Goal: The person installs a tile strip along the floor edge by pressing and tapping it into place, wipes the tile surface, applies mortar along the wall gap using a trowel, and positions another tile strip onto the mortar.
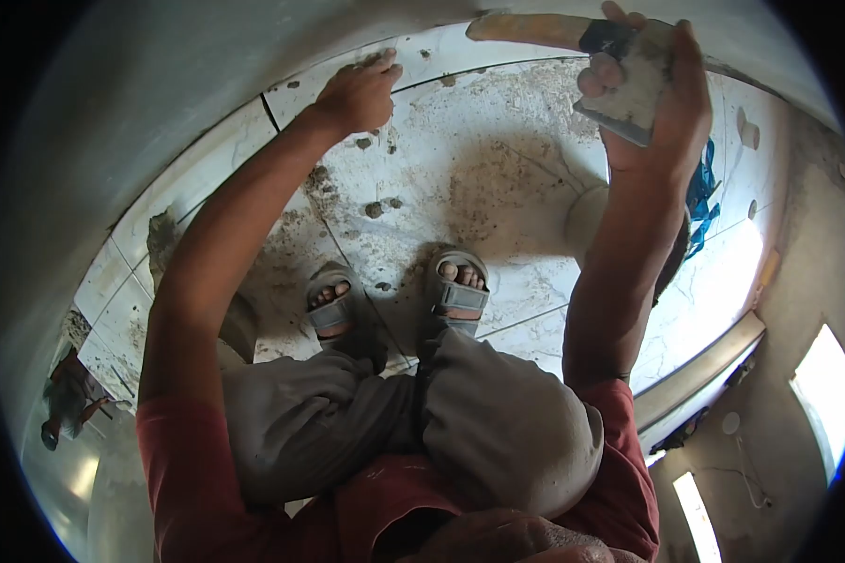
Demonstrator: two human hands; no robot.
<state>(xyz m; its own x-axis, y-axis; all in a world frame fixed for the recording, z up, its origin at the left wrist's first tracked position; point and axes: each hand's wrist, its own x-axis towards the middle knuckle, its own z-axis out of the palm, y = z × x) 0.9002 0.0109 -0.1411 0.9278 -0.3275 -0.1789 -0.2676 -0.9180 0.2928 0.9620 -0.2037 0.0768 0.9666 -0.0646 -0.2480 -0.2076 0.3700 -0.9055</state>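
Note:
In my right hand (671, 103) is a putty knife (634, 80) with a wide metal blade smeared with dried mortar. I grip it by the blade, and its wooden handle (526, 30) points left. My left hand (361, 92) is at the far tile strip along the wall, fingers curled together. Whether anything small sits inside those fingers is hidden. Beneath both hands lies the white tiled floor (498, 122), marked with dirt and dried mortar. Small mortar crumbs (375, 209) are scattered between my left hand and my sandalled feet.
Partly behind my right forearm stands a bucket-like container (587, 220). Blue plastic (702, 197) lies beyond it. A long pale board (704, 366) rests at the right. Another person (64, 408) is at the far left. The grey wall (253, 56) curves round the far side.

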